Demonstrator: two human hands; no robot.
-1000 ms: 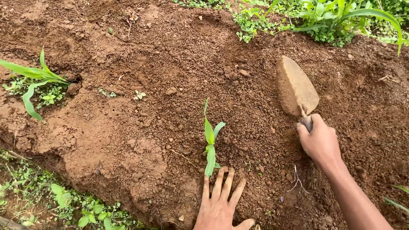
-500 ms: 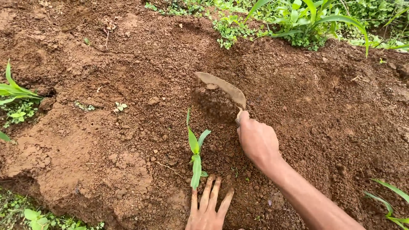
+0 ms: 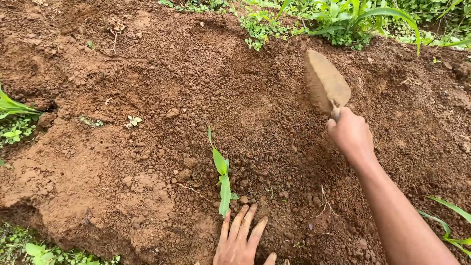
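My right hand grips the handle of a soil-coated trowel, whose blade is lifted clear of the ground and points up and away, to the right of a small green seedling. The seedling stands upright in loose red-brown soil. My left hand lies flat on the soil with fingers spread, just below the seedling's base, its fingertips almost touching the lowest leaf.
Green weeds and grass blades line the far edge of the bed. Another young plant grows at the left edge, and long leaves show at the lower right. A bank of soil drops off at the lower left.
My right hand has swung the trowel up and to the right, away from the soil near the seedling where its blade was half a second ago. My left hand stays by the seedling.
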